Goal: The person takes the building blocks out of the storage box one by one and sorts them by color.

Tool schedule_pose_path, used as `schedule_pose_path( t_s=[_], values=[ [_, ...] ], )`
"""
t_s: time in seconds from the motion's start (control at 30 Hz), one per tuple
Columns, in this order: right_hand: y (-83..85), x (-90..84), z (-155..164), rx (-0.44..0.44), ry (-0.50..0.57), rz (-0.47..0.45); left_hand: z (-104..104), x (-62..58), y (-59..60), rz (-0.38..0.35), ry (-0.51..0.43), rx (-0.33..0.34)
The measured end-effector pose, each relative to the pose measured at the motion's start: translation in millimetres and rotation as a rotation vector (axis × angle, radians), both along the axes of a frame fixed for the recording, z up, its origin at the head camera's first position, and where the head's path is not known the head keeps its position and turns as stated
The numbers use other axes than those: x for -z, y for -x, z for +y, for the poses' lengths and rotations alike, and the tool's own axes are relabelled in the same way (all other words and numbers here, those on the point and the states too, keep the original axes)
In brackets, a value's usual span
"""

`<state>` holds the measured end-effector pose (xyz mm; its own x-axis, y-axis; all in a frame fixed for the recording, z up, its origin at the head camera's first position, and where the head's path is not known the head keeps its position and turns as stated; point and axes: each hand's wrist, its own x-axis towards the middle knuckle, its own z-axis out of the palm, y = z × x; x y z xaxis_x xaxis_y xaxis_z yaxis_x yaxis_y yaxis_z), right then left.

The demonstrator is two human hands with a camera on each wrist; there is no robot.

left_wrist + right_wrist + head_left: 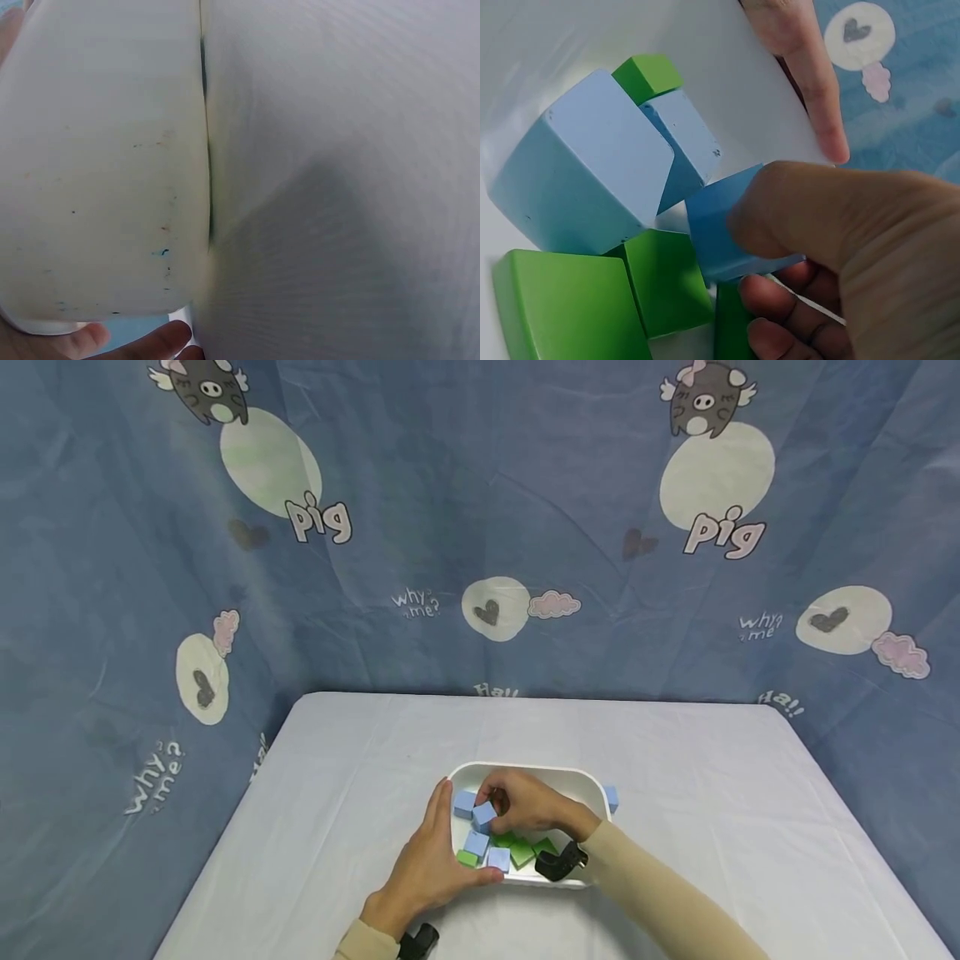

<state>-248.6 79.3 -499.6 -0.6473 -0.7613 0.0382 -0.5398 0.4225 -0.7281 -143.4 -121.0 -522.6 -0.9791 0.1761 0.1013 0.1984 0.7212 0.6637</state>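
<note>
In the head view a white tub [558, 774] stands on the table with blue and green blocks inside. My right hand [528, 802] reaches into it and pinches a blue block [720, 217] between thumb and fingers. Another blue block [464, 803] lies beside it at the tub's left wall. Nearer the front are two more blue blocks, one of them [498, 858] by the front wall. Several green blocks [521, 852] lie under and around the right hand. My left hand [431, 868] rests along the tub's left side, fingers straight, thumb at the front rim.
One blue block [612, 798] sits on the table outside the tub, against its right side. The white-covered table [360, 777] ends at a blue printed curtain [420, 652] behind. Dark wrist cameras are strapped to both wrists.
</note>
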Motion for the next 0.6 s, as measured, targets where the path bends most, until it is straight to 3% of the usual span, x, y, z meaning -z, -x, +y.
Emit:
schedule_pose_path(
  t_s=[0.33,0.6],
  values=[
    [-4.9,-15.3,4.6,0.016,0.075,-0.003,0.5,-0.6,-1.9,-0.001,0.007,-0.01],
    [-5.2,-35.4,21.9,0.023,0.227,-0.101,3.2,-0.5,0.0,-0.022,0.005,-0.027]
  ],
)
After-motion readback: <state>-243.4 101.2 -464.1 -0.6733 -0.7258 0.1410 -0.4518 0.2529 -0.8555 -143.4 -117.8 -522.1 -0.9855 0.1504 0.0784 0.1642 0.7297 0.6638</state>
